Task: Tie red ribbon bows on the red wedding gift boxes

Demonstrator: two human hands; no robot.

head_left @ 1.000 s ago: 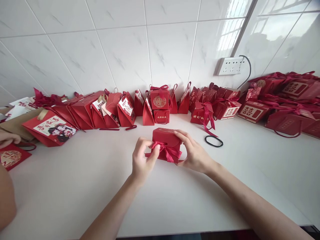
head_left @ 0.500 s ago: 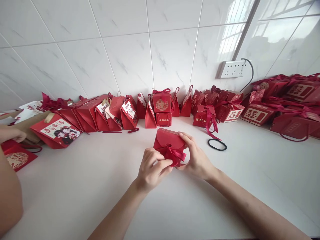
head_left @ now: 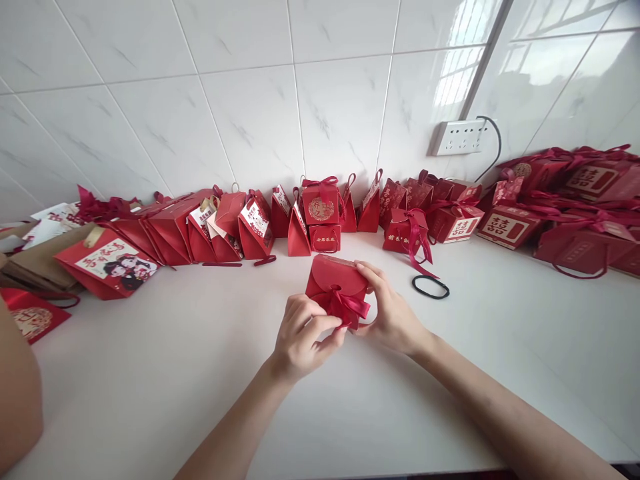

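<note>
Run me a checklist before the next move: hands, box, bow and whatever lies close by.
1. Box steadied: ok. The right hand grips the right side of the red box.
2. Ribbon in hand: ok. The left hand pinches the lower part of the bow.
3. Knot tight: cannot tell. Loops show, but fingers crowd the knot.
4. Box base on the table: cannot tell. The hands hide its lower edge.
5. Black band out of the way: ok. It lies to the right, touching neither hand.
6. Other person's arm apart: ok. It is at the left edge.

bright, soft light; barred glare on upper-right tiles [head_left: 460, 73]; edges stretched wide-angle.
</note>
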